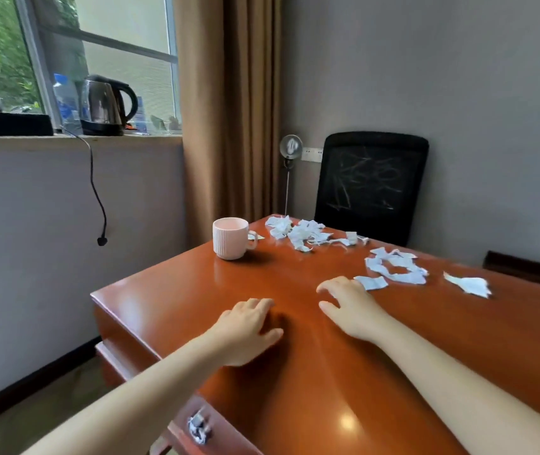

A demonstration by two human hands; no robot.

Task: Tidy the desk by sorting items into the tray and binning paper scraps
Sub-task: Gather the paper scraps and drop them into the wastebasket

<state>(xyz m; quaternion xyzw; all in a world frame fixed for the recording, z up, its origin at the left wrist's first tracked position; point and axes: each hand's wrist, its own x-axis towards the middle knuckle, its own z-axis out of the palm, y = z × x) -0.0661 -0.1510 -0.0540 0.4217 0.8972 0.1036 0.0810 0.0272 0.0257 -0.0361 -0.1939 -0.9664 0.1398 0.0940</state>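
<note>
Torn white paper scraps lie on the reddish wooden desk (170,310): one heap (298,233) at the far edge, a second cluster (393,266) to the right, one piece (468,284) farther right. A small scrap (372,283) lies just beyond my right hand (349,305), which hovers palm down with relaxed fingers and holds nothing. My left hand (245,330) rests on the desk nearer me, fingers loosely spread, holding nothing. A pale pink ribbed mug (230,238) stands upright at the far left of the desk. No tray or bin is in view.
A black mesh chair (372,185) stands behind the desk's far edge. A kettle (106,105) and a water bottle (65,100) sit on the windowsill, a cord hanging down. A drawer handle (199,425) shows below the desk's left edge. Brown curtain behind the mug.
</note>
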